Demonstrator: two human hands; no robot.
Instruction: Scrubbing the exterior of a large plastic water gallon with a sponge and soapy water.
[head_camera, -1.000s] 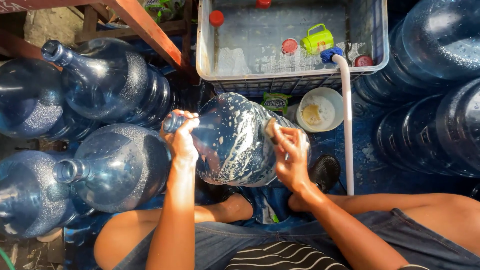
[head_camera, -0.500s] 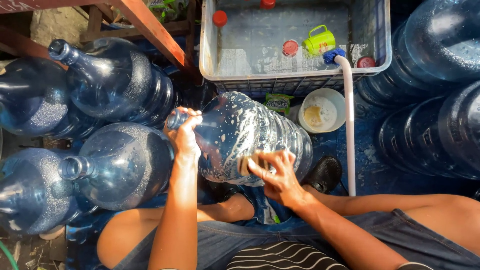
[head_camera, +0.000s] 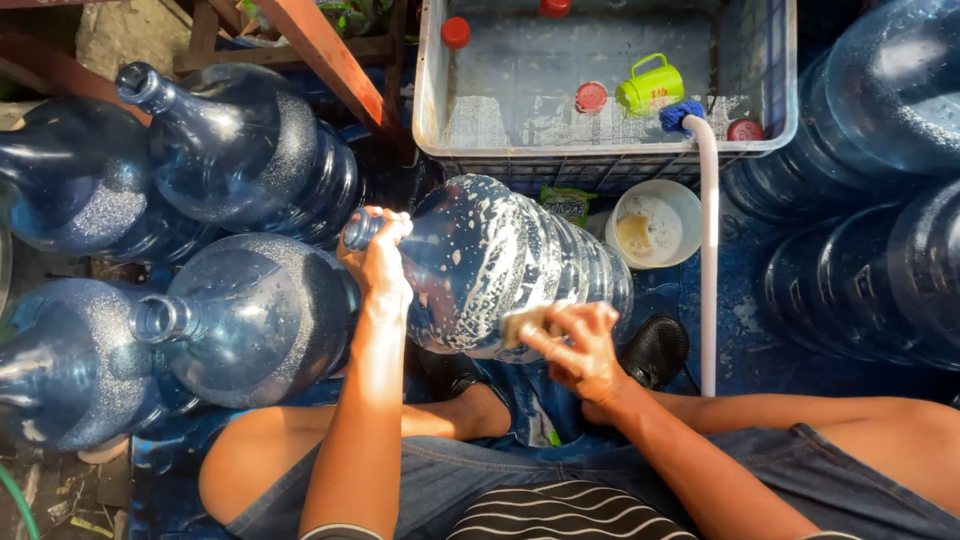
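While the big blue water jug (head_camera: 500, 265) lies on its side across the person's lap area, neck pointing left, the left hand (head_camera: 378, 258) is wrapped tight around the neck, fingers closed on it; judged to steady the jug so it can't roll. Right hand (head_camera: 580, 348) has fingers pinched together on a small pale sponge (head_camera: 522, 325), pressed against the jug's lower side wall. White suds streak the ribbed body, thickest around the middle.

Jug sits between the knees, just in front of the grey plastic crate (head_camera: 600, 155), low and close for reach. Crate holds water, a green cup (head_camera: 650, 86) and red caps (head_camera: 590, 96). White hose (head_camera: 708, 250) hooks over the crate's near rim and runs down the right side. White bowl (head_camera: 655, 223) with yellowish liquid stands just beside the jug's base, likely soap kept within arm's reach. Green sachet (head_camera: 567, 203) lies next to it.

Other blue jugs (head_camera: 230, 160) lie stacked on their sides left; more piled right (head_camera: 880, 180), apart from the soapy one.
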